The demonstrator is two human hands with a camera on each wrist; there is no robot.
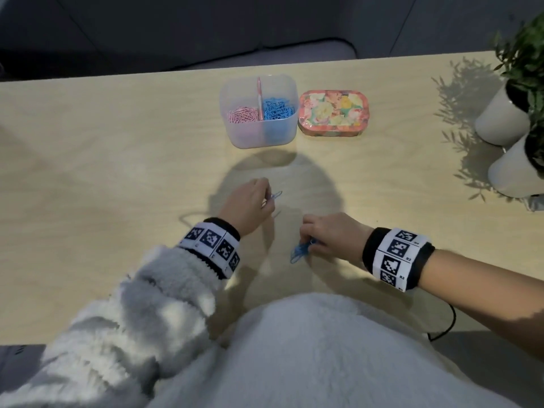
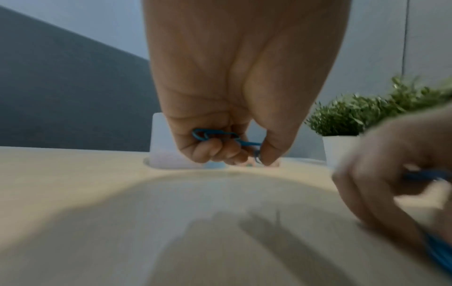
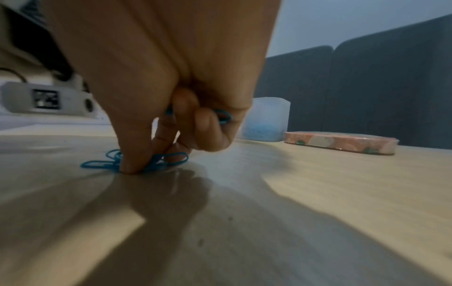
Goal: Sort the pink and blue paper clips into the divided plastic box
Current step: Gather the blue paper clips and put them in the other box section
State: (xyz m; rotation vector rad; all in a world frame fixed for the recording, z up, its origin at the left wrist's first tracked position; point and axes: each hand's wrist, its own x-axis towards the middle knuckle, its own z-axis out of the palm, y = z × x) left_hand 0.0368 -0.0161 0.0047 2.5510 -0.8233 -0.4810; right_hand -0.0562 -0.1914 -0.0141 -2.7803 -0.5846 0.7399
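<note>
The clear divided box [image 1: 259, 83] stands mid-table at the back, pink clips [image 1: 242, 114] in its left half and blue clips [image 1: 71, 108] in its right half. My left hand [image 1: 250, 201] hovers above the table in front of the box and pinches blue paper clips [image 2: 220, 136] in its curled fingers. Nearer to me, my right hand [image 1: 321, 234] is down on the table, its fingertips [image 3: 129, 166] pinching a small heap of blue clips [image 3: 137, 162]; more blue clips [image 3: 223, 116] are tucked in its curled fingers.
A flowered tin [image 1: 332, 111] lies right of the box. Two white pots with green plants [image 1: 506, 113] stand at the table's right edge. A black cable [image 1: 447, 322] runs near the front edge. My fleece-clad body fills the foreground.
</note>
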